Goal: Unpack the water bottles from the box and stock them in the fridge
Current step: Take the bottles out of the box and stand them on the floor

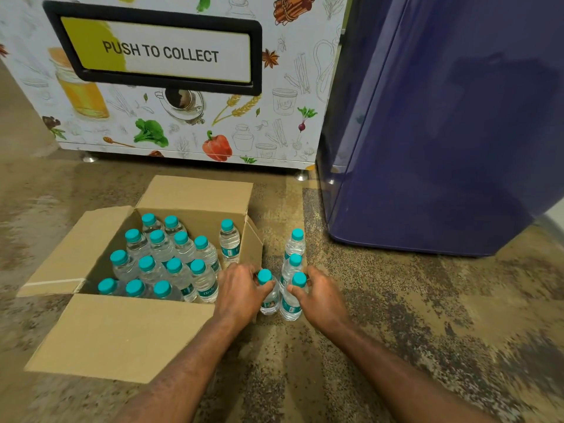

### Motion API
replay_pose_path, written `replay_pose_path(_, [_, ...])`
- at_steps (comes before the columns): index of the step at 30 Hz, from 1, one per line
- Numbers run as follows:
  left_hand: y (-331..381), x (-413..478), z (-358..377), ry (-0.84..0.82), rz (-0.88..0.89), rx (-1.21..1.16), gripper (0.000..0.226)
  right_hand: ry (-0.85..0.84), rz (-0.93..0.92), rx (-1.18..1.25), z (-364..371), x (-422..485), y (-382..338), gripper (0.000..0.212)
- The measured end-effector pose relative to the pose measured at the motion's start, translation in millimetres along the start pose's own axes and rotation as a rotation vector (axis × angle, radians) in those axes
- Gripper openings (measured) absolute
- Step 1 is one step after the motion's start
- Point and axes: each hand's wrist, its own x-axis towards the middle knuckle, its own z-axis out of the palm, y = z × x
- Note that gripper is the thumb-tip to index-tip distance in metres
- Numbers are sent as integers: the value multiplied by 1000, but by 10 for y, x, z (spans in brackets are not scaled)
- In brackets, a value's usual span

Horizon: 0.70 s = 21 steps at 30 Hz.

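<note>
— Forearms reach in low: left hand grips one water bottle just outside the cardboard box, right hand grips a second bottle beside it.
— Hold the bodies, not the teal caps, and lift upright. The blue fridge looks closed, so one hand must free up. Most bottles stand in the box.

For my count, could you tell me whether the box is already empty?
No, many teal-capped bottles stand upright inside the open cardboard box.
</note>
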Motion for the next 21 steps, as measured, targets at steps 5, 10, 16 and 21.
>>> replay_pose_path(5, [11, -47, 12, 13, 62, 171, 37, -2, 12, -38, 96, 38, 89, 34])
replay_pose_path(10, [17, -84, 30, 11, 93, 273, 35, -13, 21, -109, 174, 58, 171, 29])
replay_pose_path(16, [27, -86, 62, 17, 102, 332, 31, -24, 20, -115, 204, 89, 173, 29])
replay_pose_path(21, [94, -17, 57, -23, 139, 415, 26, -17, 13, -99, 223, 83, 188, 37])
